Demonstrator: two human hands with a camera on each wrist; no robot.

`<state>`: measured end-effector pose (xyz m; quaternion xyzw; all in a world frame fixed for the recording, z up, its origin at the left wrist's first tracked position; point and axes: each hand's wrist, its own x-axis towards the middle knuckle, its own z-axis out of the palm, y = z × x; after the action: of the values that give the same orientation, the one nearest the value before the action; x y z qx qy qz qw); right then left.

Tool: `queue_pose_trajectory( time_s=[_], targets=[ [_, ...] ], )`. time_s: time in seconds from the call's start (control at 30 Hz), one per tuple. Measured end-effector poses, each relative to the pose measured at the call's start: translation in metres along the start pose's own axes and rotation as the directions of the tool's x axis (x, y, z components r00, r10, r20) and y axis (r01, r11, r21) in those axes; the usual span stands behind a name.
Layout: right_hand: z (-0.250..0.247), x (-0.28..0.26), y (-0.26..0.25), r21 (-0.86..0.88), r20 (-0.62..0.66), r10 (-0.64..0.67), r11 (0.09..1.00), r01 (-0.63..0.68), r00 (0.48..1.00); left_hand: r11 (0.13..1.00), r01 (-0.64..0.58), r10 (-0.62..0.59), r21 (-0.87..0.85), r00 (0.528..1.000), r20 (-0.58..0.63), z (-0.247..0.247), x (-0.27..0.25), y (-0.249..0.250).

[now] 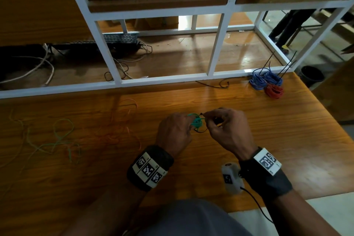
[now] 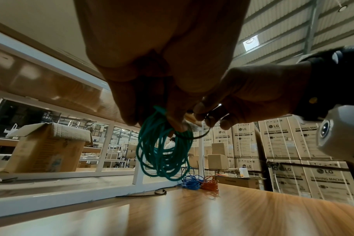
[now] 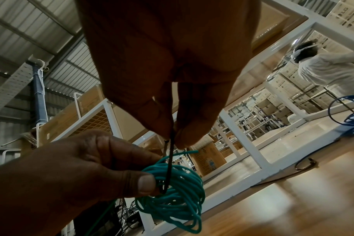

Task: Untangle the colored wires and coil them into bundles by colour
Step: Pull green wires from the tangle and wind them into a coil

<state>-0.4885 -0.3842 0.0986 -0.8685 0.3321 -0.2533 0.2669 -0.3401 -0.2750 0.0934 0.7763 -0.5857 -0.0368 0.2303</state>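
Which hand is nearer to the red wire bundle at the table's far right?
Right. The right hand lies between the red bundle and the left hand, which holds the green coil farther away.

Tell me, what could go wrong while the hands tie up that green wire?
1. The left hand grips the green coil only at one side, so the loops might spring loose before the black tie is closed.
2. The right hand pinches just the thin tie; it could slip out.
3. A green tail seems to trail down from the coil, and might snag the loose wires still lying on the table.
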Motion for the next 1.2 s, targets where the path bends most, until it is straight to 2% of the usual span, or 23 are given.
queue_pose_trajectory(
  time_s=[0.17, 0.27, 0.47, 0.53, 0.67, 0.73, 0.87, 0.97, 1.07, 1.2],
  targets=[
    [0.011, -0.003, -0.003, -0.017, -0.065, -0.076, 0.997, 0.075, 0.995, 1.0, -0.018, 0.018, -0.001, 0.999, -0.027, 0.003, 0.001, -0.003],
    [0.016, -0.005, -0.003, 0.02, -0.085, -0.07, 0.997, 0.072, 0.994, 1.0, -0.008, 0.008, 0.012, 0.999, -0.039, 0.005, 0.001, -0.006],
    [0.02, -0.004, -0.01, 0.0, -0.062, -0.086, 0.996, 0.086, 0.994, 0.999, -0.032, 0.032, 0.014, 0.998, -0.054, 0.003, 0.002, -0.003],
    [0.019, -0.005, -0.009, 0.045, -0.03, -0.049, 0.998, 0.05, 0.998, 0.999, -0.039, 0.039, 0.001, 0.998, -0.056, 0.004, 0.001, -0.005],
    [0.008, -0.002, -0.002, 0.28, 0.053, 0.128, 0.95, -0.138, 0.99, 0.999, -0.038, 0.038, -0.006, 0.998, -0.041, 0.001, -0.001, -0.005],
    [0.004, 0.001, -0.002, 0.325, 0.047, 0.137, 0.935, -0.145, 0.989, 0.999, -0.052, 0.051, -0.01, 0.998, -0.032, -0.001, 0.001, -0.005],
    [-0.002, 0.009, 0.0, 0.204, 0.026, -0.002, 0.979, -0.003, 1.0, 0.992, -0.122, 0.122, -0.033, 0.992, -0.014, -0.002, 0.003, -0.001],
    [-0.005, 0.012, 0.002, 0.151, 0.014, 0.027, 0.988, -0.029, 1.0, 0.99, -0.109, 0.106, -0.088, 0.994, -0.04, -0.003, 0.006, 0.0],
    [-0.007, 0.014, 0.0, 0.182, -0.009, 0.059, 0.982, -0.057, 0.998, 0.981, -0.068, 0.063, -0.182, 0.998, -0.031, -0.001, 0.005, -0.002],
    [-0.005, 0.016, 0.003, 0.178, -0.015, 0.048, 0.983, -0.045, 0.999, 0.968, -0.108, 0.104, -0.228, 0.994, -0.028, 0.004, 0.001, -0.011]
  ],
)
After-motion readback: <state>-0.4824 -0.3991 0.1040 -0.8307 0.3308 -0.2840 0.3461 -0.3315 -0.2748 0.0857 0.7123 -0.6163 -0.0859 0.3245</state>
